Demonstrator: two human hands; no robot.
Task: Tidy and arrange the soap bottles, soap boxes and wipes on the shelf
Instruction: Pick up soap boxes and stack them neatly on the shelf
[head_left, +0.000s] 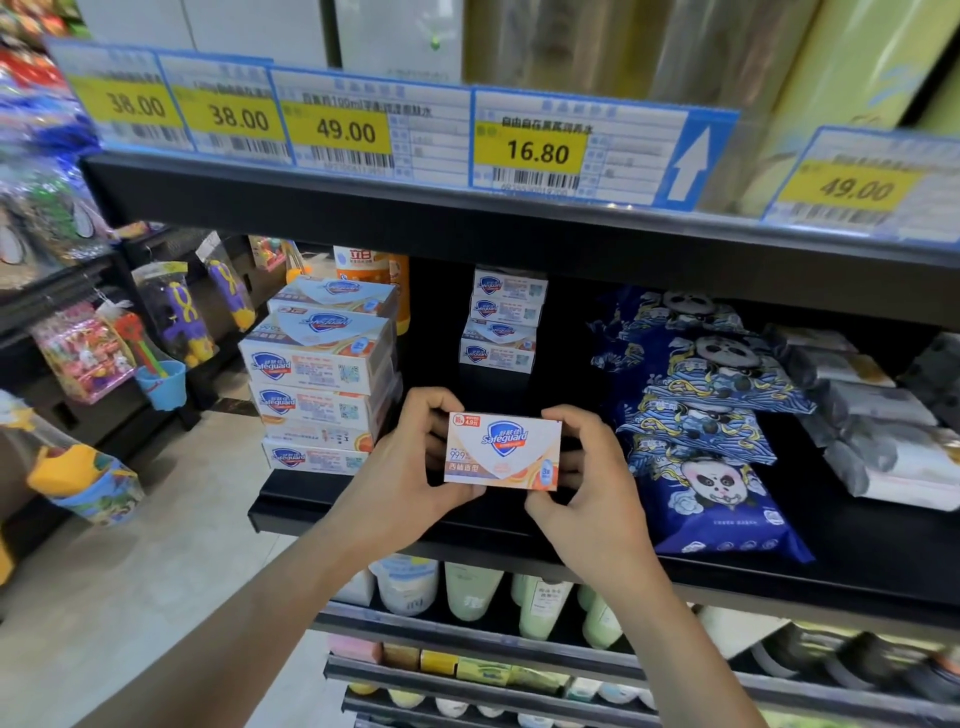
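Note:
A white and orange Safeguard soap box is held face up over the front of the black shelf. My left hand grips its left end and my right hand grips its right end. A tall stack of the same soap boxes stands at the shelf's left. A smaller stack of soap boxes sits farther back in the middle. Blue panda-print wipes packs lie overlapping to the right. An orange soap bottle stands behind the left stack.
Grey and white packs lie at the shelf's far right. Price tags line the upper shelf's edge. Pale green and white bottles fill the lower shelf. Toys hang on a rack to the left, over a tiled floor.

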